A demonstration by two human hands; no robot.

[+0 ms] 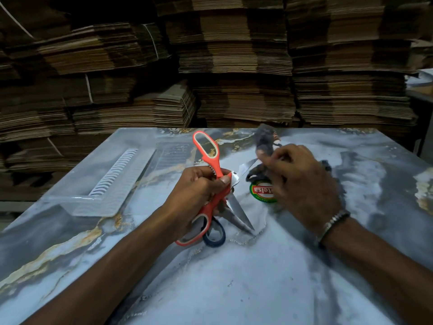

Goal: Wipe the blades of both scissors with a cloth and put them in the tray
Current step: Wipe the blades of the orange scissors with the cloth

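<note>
My left hand (199, 191) grips the orange-handled scissors (207, 151) near the pivot, held wide apart above the table, one blade pointing down toward me and the other toward the right. My right hand (302, 184) holds a dark cloth (264, 139), blurred with motion, against that right-pointing blade. A second pair of scissors with a dark blue handle loop (215, 235) lies on the table under my left hand, mostly hidden. The clear plastic tray (112, 191) sits at the table's left, with nothing visible inside it.
A round green and red labelled tin (261, 192) stands on the marbled table (257, 277) below my right hand. Tall stacks of flattened cardboard (234, 66) fill the background behind the table's far edge.
</note>
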